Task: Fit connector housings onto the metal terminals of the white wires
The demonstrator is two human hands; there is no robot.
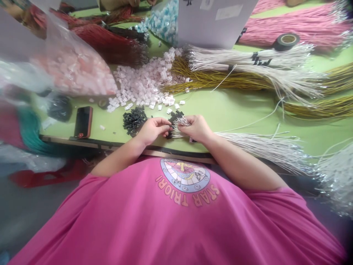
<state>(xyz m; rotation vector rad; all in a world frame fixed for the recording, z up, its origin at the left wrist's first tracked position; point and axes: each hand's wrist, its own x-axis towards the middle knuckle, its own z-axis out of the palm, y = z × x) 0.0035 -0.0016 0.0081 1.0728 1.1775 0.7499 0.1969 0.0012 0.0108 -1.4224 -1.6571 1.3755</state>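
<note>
My right hand (197, 128) is closed around the end of a bundle of white wires (248, 145), which runs off to the right along the table's front edge. Bare silver tips and small black pieces (176, 117) stick out of that grip on the left. Thumb and fingers of my left hand (154, 129) are pinched together right at these tips; what they hold is too small to make out. Just left of this hand lies a pile of small black pieces (134, 119), perhaps connector housings.
White connector housings (149, 79) are heaped behind my hands, beside a clear bag of pinkish pieces (79, 71). A phone (83, 122) lies at left. Bundles of white (242, 59), yellow (220, 81) and pink wires (292, 25), plus black tape (286, 40), lie at back right. Another person's hand shows at the top.
</note>
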